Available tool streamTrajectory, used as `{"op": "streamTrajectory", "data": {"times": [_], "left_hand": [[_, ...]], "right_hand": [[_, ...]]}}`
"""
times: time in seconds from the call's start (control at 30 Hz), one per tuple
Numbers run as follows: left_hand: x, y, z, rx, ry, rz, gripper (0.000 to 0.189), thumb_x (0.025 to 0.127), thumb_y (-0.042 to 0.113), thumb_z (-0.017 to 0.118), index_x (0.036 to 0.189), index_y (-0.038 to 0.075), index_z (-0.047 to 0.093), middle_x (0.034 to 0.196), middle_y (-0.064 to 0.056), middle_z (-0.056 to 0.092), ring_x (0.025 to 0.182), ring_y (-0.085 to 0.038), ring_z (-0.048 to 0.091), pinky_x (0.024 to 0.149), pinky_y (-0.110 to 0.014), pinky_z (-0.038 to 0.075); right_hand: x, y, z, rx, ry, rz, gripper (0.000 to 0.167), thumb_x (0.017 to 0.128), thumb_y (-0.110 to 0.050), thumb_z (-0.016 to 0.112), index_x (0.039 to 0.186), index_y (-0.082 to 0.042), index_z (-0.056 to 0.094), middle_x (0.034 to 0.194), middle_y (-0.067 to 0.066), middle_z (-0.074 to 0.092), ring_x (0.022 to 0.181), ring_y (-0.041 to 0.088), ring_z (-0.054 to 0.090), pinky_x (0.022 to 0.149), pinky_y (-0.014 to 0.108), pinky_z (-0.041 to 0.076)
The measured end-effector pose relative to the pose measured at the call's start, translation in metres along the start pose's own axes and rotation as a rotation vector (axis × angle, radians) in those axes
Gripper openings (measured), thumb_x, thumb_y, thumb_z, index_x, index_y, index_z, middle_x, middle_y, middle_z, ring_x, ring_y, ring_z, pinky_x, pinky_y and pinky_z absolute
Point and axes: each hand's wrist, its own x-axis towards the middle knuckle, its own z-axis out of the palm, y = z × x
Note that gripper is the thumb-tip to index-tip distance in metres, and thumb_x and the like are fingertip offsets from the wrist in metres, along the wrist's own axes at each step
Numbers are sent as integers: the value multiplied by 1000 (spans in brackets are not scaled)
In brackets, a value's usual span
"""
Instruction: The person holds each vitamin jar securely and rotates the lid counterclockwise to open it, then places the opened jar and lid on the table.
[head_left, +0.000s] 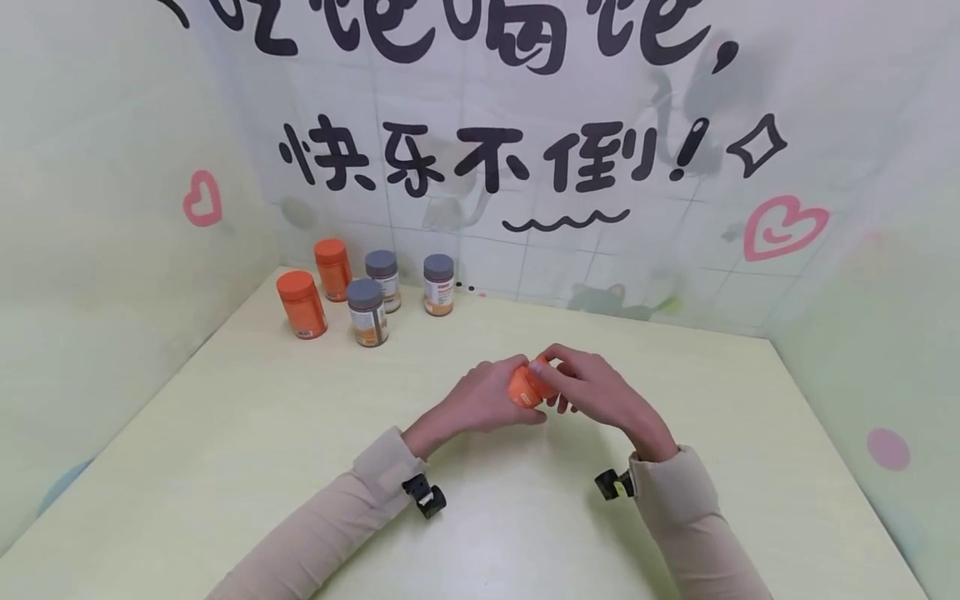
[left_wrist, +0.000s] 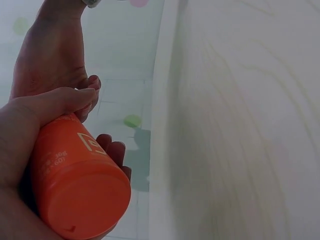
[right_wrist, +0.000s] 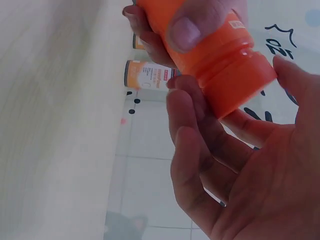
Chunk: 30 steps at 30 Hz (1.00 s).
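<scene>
At the far left, two orange plastic bottles point(head_left: 302, 305) stand capped on the pale, wood-grained table point(head_left: 225, 400); next come three jars with grey lids point(head_left: 439, 287), also closed, one partly hidden behind another. Nearer the middle, the left hand point(head_left: 491, 396) grips the body of a glossy orange plastic bottle point(right_wrist: 217, 57), held above the table. Its round orange cap point(right_wrist: 241, 84) is not yet off. To the right, the right hand point(head_left: 600, 387) pinches this cap between thumb and forefinger. Perhaps the cap is loosened, but fingers cover part of it; the left wrist view hides it, and the label shows only partly.
</scene>
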Motion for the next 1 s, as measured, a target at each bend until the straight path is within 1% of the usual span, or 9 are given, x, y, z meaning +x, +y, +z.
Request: {"op": "streamTrajectory", "data": {"times": [0.1,0.23,0.37,0.43,0.5,0.63,0.73,0.83,1.0], "left_hand": [[-1,-1,0,2,-4,-5,41,81,40,85,107,21,59,85,5,65,68,-13,61,58,-28,50],[0,-1,-2,14,2,9,41,82,41,84,108,21,59,86,6,65,70,-13,61,58,-27,49],[1,0,-5,6,7,16,40,82,40,84,106,21,59,84,5,65,66,-12,60,56,-26,48],[1,0,-6,-5,3,14,40,82,39,85,106,20,59,84,4,65,65,-13,59,55,-26,47],[0,0,-6,-12,-1,15,40,82,39,85,107,20,59,84,4,65,65,-12,59,56,-26,47],[1,0,-5,6,0,18,41,81,40,85,106,20,59,82,4,64,65,-12,57,56,-25,46],[1,-1,-4,31,2,13,41,81,41,85,104,20,59,81,4,63,65,-11,56,56,-24,45],[-1,-1,-5,29,4,8,42,80,40,86,105,20,59,82,5,64,66,-12,57,57,-25,46],[-1,-1,-5,23,3,5,43,81,41,85,108,20,59,85,5,65,68,-12,59,58,-26,47]], "right_hand": [[1,-1,3,-6,14,16,39,103,-50,55,118,-16,63,88,15,72,76,37,70,68,49,59],[1,-2,0,-24,28,60,44,100,-53,58,122,-15,60,89,17,73,76,37,70,69,42,57],[1,0,-4,-32,26,89,45,98,-55,60,113,-12,63,88,16,72,75,35,69,68,38,56],[1,1,-4,-20,12,85,44,98,-54,60,107,-11,65,88,17,72,75,36,69,68,40,58],[1,2,-5,-13,-3,70,42,98,-52,61,106,-11,66,88,18,71,74,35,68,68,42,59],[-2,1,-8,-9,-25,34,37,97,-44,65,116,-12,64,91,21,72,74,36,69,68,47,60],[-4,0,-8,-9,-36,14,39,96,-38,67,123,-11,59,94,20,72,74,35,70,67,44,59],[-4,-2,-6,10,-25,2,39,99,-41,64,126,-13,58,95,20,71,75,36,70,68,46,60],[-2,-4,-3,10,20,-11,35,103,-46,58,122,-18,63,91,20,69,74,38,68,67,48,60]]}}
